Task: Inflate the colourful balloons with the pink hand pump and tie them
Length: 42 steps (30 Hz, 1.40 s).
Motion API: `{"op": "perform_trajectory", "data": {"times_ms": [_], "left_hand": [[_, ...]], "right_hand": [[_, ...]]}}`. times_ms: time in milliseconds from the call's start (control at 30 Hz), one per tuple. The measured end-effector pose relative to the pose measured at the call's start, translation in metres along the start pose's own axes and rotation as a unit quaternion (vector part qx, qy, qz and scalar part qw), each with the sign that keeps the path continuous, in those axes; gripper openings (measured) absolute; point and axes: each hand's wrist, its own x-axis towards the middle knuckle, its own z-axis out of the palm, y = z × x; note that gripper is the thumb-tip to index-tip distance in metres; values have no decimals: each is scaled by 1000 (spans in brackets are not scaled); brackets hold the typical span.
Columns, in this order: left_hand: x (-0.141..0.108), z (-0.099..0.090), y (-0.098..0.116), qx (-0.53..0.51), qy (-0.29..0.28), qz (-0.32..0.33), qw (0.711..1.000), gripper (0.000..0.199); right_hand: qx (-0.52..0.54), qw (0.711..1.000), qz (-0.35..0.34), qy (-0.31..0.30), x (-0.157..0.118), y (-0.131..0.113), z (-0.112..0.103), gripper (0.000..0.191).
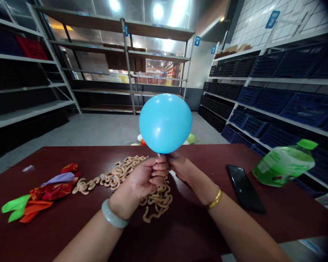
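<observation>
An inflated blue balloon stands upright above the table, its neck down between my two hands. My left hand is closed at the neck, fingers curled inward. Just beside it, my right hand pinches the neck from the other side; its fingertips are partly hidden. Under and behind my hands lies a heap of tan curled pieces, some of them in front near my left wrist. Off to the left are uninflated balloons in red, lilac, orange and green.
The dark red table carries a black phone and a green-capped bottle on the right. On the floor beyond are several inflated balloons. Shelves and racks of blue crates surround the area.
</observation>
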Motion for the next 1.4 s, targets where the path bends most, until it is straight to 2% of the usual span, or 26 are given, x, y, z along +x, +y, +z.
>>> {"op": "perform_trajectory", "data": {"times_ms": [67,167,300,400,500,567,600,733,800,900,1000,1133,1200,1267,1400], "left_hand": [[1,-3,4,49,24,37,998,20],[5,-5,5,153,84,114,978,22],[13,-8,1,264,184,202,925,31],[21,-15,-2,321,245,256,878,29],[29,-24,-5,381,272,307,828,26],[32,-28,-8,398,264,325,816,23],[33,-29,-10,396,257,326,819,22],[33,-27,-13,347,242,304,853,26],[32,-25,-13,331,243,297,862,30],[31,-21,-15,342,239,307,855,30],[29,-17,-18,376,235,333,832,28],[28,-16,-19,411,239,359,803,24],[28,-18,-18,437,244,367,784,21],[29,-20,-16,478,249,378,753,19],[28,-18,-13,566,291,395,663,19]], "right_hand": [[-96,994,-25,54,-1,-5,0,18],[-242,960,-86,111,-3,-15,2,24],[-407,886,-155,159,-7,-21,6,16],[-492,832,-201,161,-11,-18,13,13],[-527,802,-232,157,-13,-13,19,12],[-527,800,-246,147,-14,-14,21,11],[-526,801,-253,136,-15,-15,20,12],[-505,811,-292,43,-14,-24,14,25],[-477,822,-311,11,-12,-26,11,23],[-437,847,-297,53,-11,-23,9,12],[-421,859,-267,114,-12,-20,12,6],[-466,823,-287,150,-15,-20,14,10],[-474,814,-297,155,-15,-21,14,12],[-456,825,-298,150,-14,-20,12,12],[-400,865,-261,155,-10,-17,8,10]]}}
